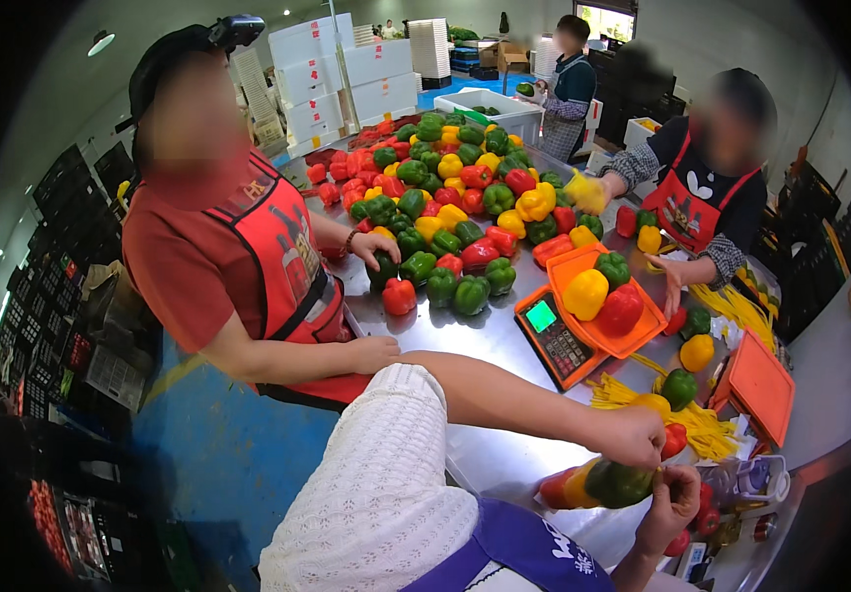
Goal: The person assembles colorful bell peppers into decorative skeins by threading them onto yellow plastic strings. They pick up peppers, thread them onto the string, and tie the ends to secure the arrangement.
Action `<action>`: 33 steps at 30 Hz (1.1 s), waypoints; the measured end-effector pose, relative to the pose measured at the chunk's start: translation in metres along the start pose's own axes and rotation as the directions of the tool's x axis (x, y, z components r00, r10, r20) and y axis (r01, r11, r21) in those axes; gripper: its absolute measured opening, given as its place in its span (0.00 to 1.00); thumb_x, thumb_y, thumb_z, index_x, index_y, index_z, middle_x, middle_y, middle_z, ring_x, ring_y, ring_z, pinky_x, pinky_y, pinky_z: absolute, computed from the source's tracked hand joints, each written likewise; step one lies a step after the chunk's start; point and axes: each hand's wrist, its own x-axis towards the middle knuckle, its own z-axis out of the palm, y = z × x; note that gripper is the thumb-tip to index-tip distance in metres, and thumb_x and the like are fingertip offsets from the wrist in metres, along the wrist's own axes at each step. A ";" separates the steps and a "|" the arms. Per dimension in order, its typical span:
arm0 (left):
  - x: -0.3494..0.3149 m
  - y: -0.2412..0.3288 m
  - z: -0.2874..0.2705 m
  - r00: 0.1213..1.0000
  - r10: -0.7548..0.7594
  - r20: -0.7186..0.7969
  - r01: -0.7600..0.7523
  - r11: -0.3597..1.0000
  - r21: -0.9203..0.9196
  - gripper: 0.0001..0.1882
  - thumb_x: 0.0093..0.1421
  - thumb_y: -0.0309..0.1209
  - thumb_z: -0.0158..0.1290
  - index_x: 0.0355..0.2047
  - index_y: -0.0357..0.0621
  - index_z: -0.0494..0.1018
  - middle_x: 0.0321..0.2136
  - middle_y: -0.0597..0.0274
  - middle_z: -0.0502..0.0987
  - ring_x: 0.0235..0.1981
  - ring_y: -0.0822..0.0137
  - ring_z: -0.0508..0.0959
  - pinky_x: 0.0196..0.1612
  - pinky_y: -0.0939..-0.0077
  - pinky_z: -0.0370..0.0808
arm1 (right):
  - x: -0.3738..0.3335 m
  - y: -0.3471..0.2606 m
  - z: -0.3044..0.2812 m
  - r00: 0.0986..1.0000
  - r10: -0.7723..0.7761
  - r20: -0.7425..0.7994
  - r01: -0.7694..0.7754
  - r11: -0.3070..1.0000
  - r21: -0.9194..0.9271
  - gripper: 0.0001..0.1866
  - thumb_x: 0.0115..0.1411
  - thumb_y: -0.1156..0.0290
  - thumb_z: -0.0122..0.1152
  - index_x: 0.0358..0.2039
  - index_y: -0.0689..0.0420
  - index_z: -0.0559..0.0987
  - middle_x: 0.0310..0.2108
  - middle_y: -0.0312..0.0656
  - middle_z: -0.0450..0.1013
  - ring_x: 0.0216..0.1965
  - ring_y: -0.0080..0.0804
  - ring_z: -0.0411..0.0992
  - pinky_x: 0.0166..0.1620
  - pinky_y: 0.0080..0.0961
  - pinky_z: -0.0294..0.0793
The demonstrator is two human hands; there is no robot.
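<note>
A row of red, yellow and green bell peppers lies at the near edge of the metal table, packed in what looks like a clear bag. My left hand is closed at the green end of this pack, knuckles up. Just beside it, my right hand pinches the same end, fingers bent together. The gathered film between the two hands is too small to make out. Close to my left hand are a loose red pepper and a bundle of yellow strips.
An orange scale carries a tray of three peppers. Beyond it spreads a large pile of peppers. A co-worker's hand at left rests on a green pepper; another co-worker reaches in from the right. An orange tray stands right.
</note>
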 end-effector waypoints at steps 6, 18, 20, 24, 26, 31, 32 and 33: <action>0.003 -0.008 -0.007 0.992 -0.089 -0.088 0.071 0.978 -0.194 0.10 0.50 0.32 0.60 0.22 0.37 0.78 0.18 0.60 0.77 0.21 0.72 0.75 0.26 0.74 0.71 | 0.002 0.000 0.018 0.981 -0.189 -0.041 0.174 0.954 -0.244 0.06 0.59 0.84 0.55 0.37 0.63 0.73 0.34 0.37 0.69 0.36 0.23 0.67 0.43 0.16 0.66; 0.002 -0.025 -0.014 0.962 -0.216 -0.167 0.149 0.928 -0.342 0.07 0.50 0.28 0.60 0.24 0.36 0.78 0.21 0.63 0.78 0.24 0.75 0.76 0.29 0.77 0.72 | -0.018 -0.045 0.033 0.973 0.081 0.216 -0.057 0.992 -0.113 0.22 0.62 0.83 0.47 0.58 0.65 0.67 0.51 0.46 0.71 0.43 0.30 0.71 0.46 0.24 0.71; 0.002 -0.021 -0.016 0.972 -0.175 -0.156 0.128 0.953 -0.274 0.07 0.49 0.28 0.60 0.24 0.36 0.77 0.20 0.63 0.78 0.24 0.75 0.76 0.29 0.78 0.72 | -0.008 -0.024 0.023 0.972 -0.126 0.196 0.179 0.943 -0.282 0.19 0.60 0.83 0.49 0.53 0.64 0.72 0.52 0.47 0.70 0.45 0.32 0.71 0.45 0.23 0.71; -0.009 -0.018 -0.019 0.991 -0.067 -0.114 0.050 0.988 -0.147 0.07 0.49 0.29 0.59 0.24 0.36 0.76 0.18 0.64 0.75 0.23 0.75 0.73 0.27 0.77 0.71 | 0.011 -0.023 0.017 0.970 -0.184 0.159 0.235 0.872 -0.429 0.14 0.57 0.84 0.53 0.44 0.63 0.76 0.49 0.47 0.71 0.50 0.38 0.70 0.50 0.28 0.68; -0.013 -0.020 -0.014 0.993 -0.016 -0.118 0.002 0.993 -0.115 0.08 0.48 0.29 0.59 0.25 0.36 0.75 0.18 0.66 0.72 0.21 0.75 0.70 0.25 0.76 0.69 | 0.020 -0.033 0.020 0.960 -0.151 0.237 0.241 0.874 -0.422 0.14 0.54 0.84 0.55 0.42 0.63 0.76 0.47 0.45 0.71 0.51 0.41 0.68 0.55 0.30 0.64; -0.019 -0.011 -0.016 0.998 0.018 -0.064 -0.028 0.988 -0.153 0.08 0.49 0.28 0.59 0.24 0.36 0.73 0.17 0.65 0.70 0.21 0.77 0.69 0.25 0.77 0.68 | 0.025 -0.032 0.020 0.964 -0.143 0.224 0.211 0.924 -0.317 0.15 0.48 0.83 0.61 0.39 0.62 0.76 0.44 0.46 0.71 0.48 0.41 0.69 0.53 0.32 0.67; -0.017 -0.008 -0.019 0.998 0.024 -0.059 -0.033 0.987 -0.157 0.08 0.49 0.27 0.59 0.24 0.35 0.72 0.17 0.62 0.70 0.20 0.75 0.69 0.24 0.76 0.67 | 0.028 -0.034 0.022 0.965 -0.151 0.215 0.213 0.930 -0.298 0.14 0.47 0.82 0.62 0.38 0.62 0.76 0.43 0.46 0.71 0.48 0.41 0.70 0.52 0.32 0.68; -0.018 -0.010 -0.018 0.994 0.066 -0.083 -0.075 0.991 -0.111 0.08 0.49 0.27 0.58 0.25 0.35 0.72 0.17 0.61 0.70 0.20 0.73 0.69 0.24 0.75 0.67 | 0.028 -0.034 0.023 0.962 -0.157 0.224 0.220 0.932 -0.288 0.13 0.48 0.83 0.61 0.37 0.62 0.76 0.42 0.45 0.71 0.47 0.40 0.70 0.52 0.31 0.67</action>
